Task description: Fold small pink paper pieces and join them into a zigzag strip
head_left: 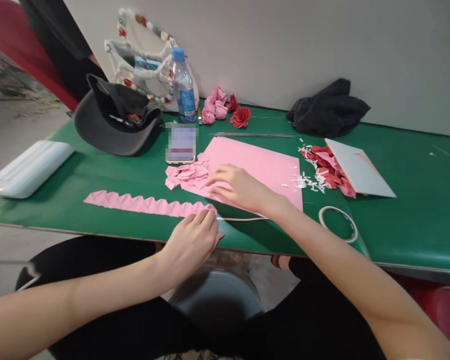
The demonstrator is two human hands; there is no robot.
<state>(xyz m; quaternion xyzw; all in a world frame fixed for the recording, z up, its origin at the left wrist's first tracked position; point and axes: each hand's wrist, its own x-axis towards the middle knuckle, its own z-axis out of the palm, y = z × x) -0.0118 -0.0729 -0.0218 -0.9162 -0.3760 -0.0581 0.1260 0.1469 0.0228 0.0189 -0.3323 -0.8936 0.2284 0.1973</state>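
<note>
My left hand (195, 234) is closed on the right end of a pink folded paper strip (135, 204) with a zigzag edge, near the table's front edge. A small pink tip pokes out below its fingers. My right hand (240, 187) reaches over a pink paper sheet (262, 162), its fingers apart at the right side of a pile of pink paper pieces (187, 175). Nothing shows between those fingers. A thin pale strip (243, 219) lies between my left hand and my right forearm.
A phone (180, 145), a water bottle (183, 90), a dark cap (116, 120), and paper flowers (241, 117) stand behind. Thin wires (255, 135) lie beyond the sheet. To the right are red and white scraps (324, 167), a white card (362, 170) and a tape roll (320, 220).
</note>
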